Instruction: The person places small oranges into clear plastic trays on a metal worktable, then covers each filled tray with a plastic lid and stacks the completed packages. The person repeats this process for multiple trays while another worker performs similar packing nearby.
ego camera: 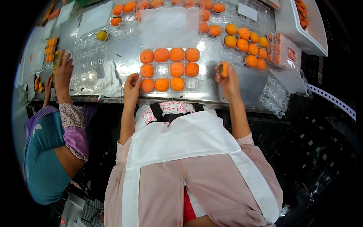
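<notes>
In front of me on the metal table lies a clear plastic tray (191,84) with rows of orange persimmons (177,69). Two of its cells hold no fruit: one in the middle row and the one at the near right corner. The thumb and fingers of my left hand (132,86) are at the tray's left edge, seeming to hold it. To the right of the tray, my right hand (230,83) grips a single persimmon (225,69) above the table, its green calyx turned to the left. A white sheet (170,27) lies just beyond the tray.
Other fruit-filled trays (236,52) stand far and right, by a white bin (313,37) of fruit. Crumpled white cloth (109,81) and another tray (88,56) with one yellowish fruit (101,35) lie left. A co-worker's hand (63,75) reaches over the table's left side.
</notes>
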`<action>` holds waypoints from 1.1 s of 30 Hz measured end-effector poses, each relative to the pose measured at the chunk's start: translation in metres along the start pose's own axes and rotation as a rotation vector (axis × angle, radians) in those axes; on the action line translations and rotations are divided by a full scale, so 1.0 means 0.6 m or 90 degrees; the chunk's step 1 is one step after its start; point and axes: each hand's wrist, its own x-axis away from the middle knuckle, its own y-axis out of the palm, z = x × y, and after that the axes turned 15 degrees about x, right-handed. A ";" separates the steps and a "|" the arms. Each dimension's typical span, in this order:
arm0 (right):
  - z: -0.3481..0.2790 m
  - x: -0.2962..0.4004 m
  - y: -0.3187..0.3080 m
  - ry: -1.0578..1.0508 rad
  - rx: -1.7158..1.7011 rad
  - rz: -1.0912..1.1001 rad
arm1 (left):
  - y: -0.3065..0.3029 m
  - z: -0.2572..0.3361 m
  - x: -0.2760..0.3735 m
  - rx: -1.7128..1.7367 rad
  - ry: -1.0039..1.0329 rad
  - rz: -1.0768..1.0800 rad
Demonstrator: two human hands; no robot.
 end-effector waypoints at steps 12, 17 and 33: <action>-0.050 -0.073 -0.133 -0.351 1.116 0.284 | 0.003 0.006 -0.004 -0.006 -0.005 -0.013; -0.050 -0.075 -0.138 -0.417 1.176 0.307 | 0.005 0.009 0.000 0.006 -0.011 -0.011; -0.065 -0.073 -0.133 -0.423 1.111 0.284 | 0.001 -0.008 -0.007 0.012 0.007 -0.020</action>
